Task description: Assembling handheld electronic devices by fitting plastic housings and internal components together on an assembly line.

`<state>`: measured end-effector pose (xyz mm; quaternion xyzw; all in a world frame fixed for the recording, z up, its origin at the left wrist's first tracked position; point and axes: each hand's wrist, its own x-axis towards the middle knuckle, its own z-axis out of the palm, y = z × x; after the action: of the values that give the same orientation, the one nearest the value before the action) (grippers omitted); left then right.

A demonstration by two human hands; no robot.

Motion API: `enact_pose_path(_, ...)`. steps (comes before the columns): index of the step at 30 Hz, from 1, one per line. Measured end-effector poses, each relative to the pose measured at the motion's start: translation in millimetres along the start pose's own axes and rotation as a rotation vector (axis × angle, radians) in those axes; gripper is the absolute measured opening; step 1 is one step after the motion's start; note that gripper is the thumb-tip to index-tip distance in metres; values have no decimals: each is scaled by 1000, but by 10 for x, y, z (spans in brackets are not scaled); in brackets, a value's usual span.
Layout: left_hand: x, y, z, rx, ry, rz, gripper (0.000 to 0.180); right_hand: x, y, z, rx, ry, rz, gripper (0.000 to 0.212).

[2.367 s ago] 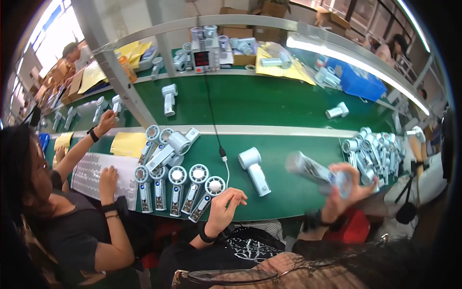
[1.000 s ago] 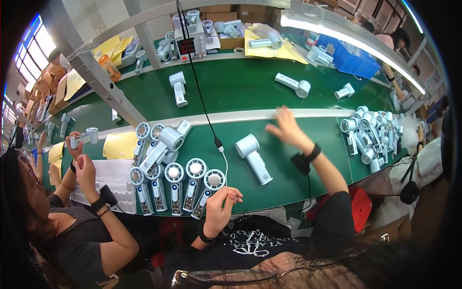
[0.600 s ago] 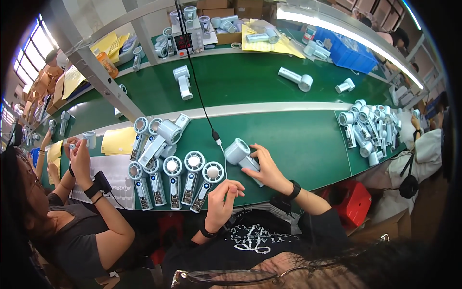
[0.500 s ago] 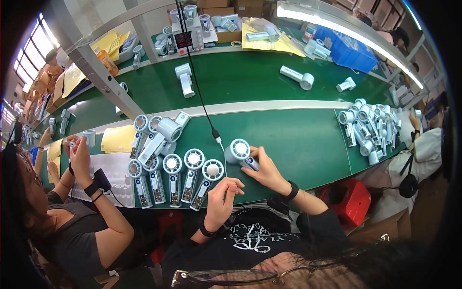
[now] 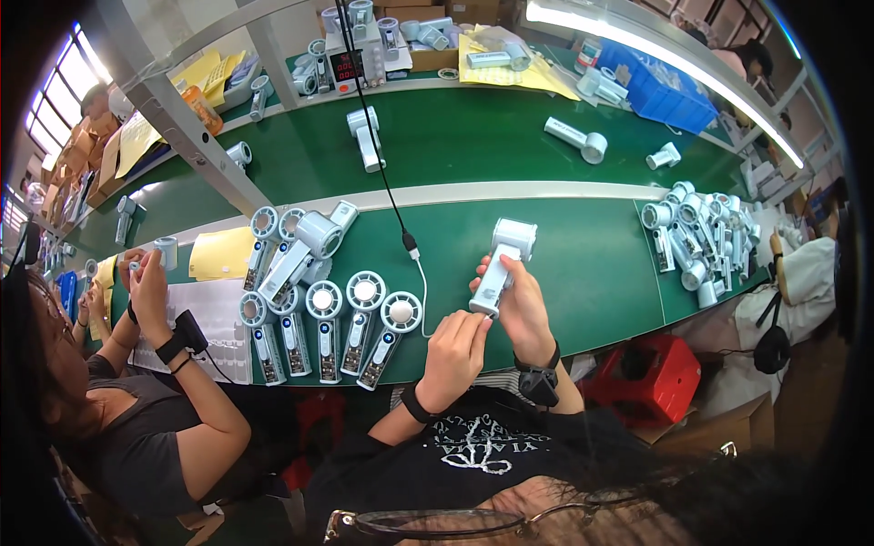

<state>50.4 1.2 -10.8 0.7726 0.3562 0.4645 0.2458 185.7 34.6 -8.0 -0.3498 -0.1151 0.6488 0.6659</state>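
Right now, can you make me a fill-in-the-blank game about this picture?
The person's right hand grips a pale-blue fan by its ____.
The bench top is coloured ____.
The heap of fan parts lies toward the picture's ____ edge.
The far bin at upper right is coloured ____.

Missing words: handle; green; right; blue.

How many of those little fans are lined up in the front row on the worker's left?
5, left to right: leftmost fan, second fan, third fan, fourth fan and fifth fan, nearest the left hand. Others may be hidden under the pile behind.
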Motion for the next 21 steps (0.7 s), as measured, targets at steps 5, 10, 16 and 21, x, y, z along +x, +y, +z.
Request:
enact_pose_path(5,-43,0,76,65,96,-73,5,-16,38,37,-6,48,-31,23)
enact_pose_path(10,-42,-24,95,165,84,-89,6,-10,86,78,-97,78,-158,21)
enact_pose_path(16,-22,-56,102,122,127,-112,5,-69,174,272,-272,100,-379,30)
enact_pose_path(21,28,-20,18,88,126,-161,6,-83,130,302,-304,59,-357,35)
